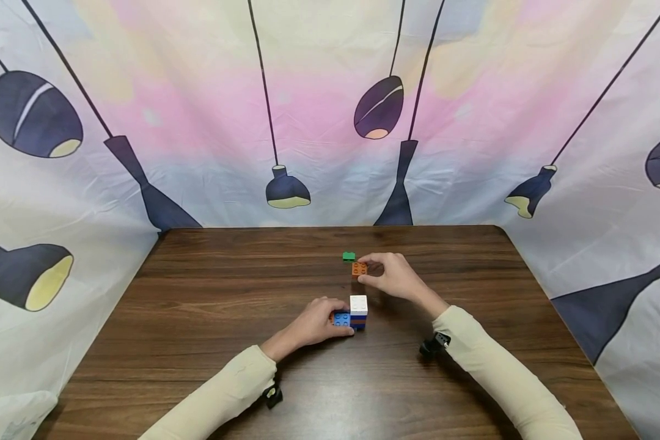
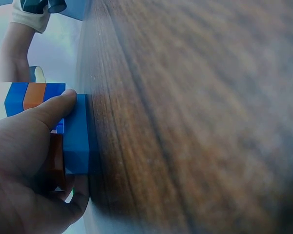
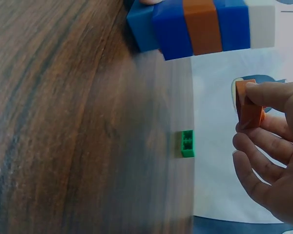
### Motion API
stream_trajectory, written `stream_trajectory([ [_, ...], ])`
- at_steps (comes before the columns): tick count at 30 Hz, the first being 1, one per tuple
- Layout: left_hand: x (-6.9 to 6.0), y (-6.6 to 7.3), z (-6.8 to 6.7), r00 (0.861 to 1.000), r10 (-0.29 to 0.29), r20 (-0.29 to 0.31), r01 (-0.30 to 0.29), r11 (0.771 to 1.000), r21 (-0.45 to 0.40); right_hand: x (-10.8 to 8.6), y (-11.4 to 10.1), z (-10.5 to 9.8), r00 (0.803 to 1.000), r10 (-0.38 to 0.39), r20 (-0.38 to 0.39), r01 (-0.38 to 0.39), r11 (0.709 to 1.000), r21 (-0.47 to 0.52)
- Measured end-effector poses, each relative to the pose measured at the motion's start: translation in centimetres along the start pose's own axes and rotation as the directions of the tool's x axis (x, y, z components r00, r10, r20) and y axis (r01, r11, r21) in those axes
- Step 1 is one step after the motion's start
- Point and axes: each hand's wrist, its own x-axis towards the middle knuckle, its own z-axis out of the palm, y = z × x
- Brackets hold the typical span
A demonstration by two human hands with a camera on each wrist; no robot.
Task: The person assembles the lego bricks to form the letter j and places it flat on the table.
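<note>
My left hand [image 1: 311,322] grips the low part of a toy brick structure, thumb and fingers on either side of its light blue brick [image 2: 76,141]. At its right end rises a stack [image 3: 202,29] of dark blue, orange and dark blue bricks, topped by a white brick [image 1: 359,304]. Another orange brick [image 2: 57,163] shows on the low part, partly hidden by the hand. Beyond the stack, my right hand [image 1: 394,276] pinches a loose orange brick [image 3: 249,105] between thumb and fingers, held above the table.
A green brick [image 1: 349,256] lies on the wooden table [image 1: 225,275] just behind the held orange brick. A printed cloth [image 1: 319,122] with lamp pictures hangs along the table's back edge. Each wrist wears a small black camera [image 1: 436,345].
</note>
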Motion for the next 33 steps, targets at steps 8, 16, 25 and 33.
stream_trajectory([
  [8,0.0,0.0,0.0,1.0,-0.002,0.007,0.002,1.0,-0.004,-0.7,-0.9,-0.5,0.999,-0.041,-0.021,0.041,0.999,-0.017],
  [16,0.0,0.0,0.0,1.0,0.0,0.01,0.0,1.0,0.0,-1.8,-2.2,-0.8,0.998,-0.058,-0.035,0.058,0.998,0.004],
  [25,-0.1,-0.1,0.0,1.0,0.01,-0.001,-0.01,1.0,0.008,-2.8,-3.0,-1.0,0.995,-0.093,-0.025,0.094,0.996,0.012],
  [33,0.0,-0.2,0.0,1.0,0.013,0.004,-0.013,1.0,0.006,-3.8,-3.7,-1.2,0.995,-0.094,-0.033,0.094,0.996,-0.003],
])
